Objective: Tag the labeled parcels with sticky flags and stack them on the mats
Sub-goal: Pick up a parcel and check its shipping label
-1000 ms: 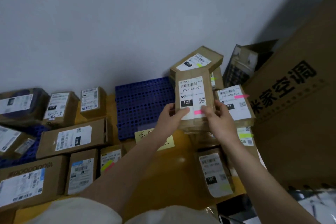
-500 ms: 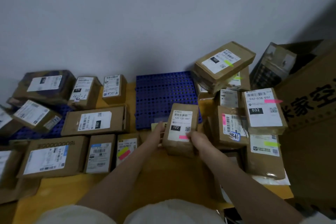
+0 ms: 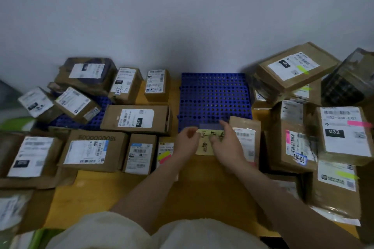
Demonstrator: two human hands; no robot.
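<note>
Parcel [image 3: 245, 139] now down right of centre, hands off: left hand [image 3: 187, 139] loosely curled, right hand [image 3: 226, 143] spread, both empty. Risk: it's beside the mat [image 3: 214, 97] (not on it), upper-right stack [image 3: 293, 70] leans.

Right hand [image 3: 226, 145] hides the small parcel's [image 3: 245, 137] label (print blurred).
</note>
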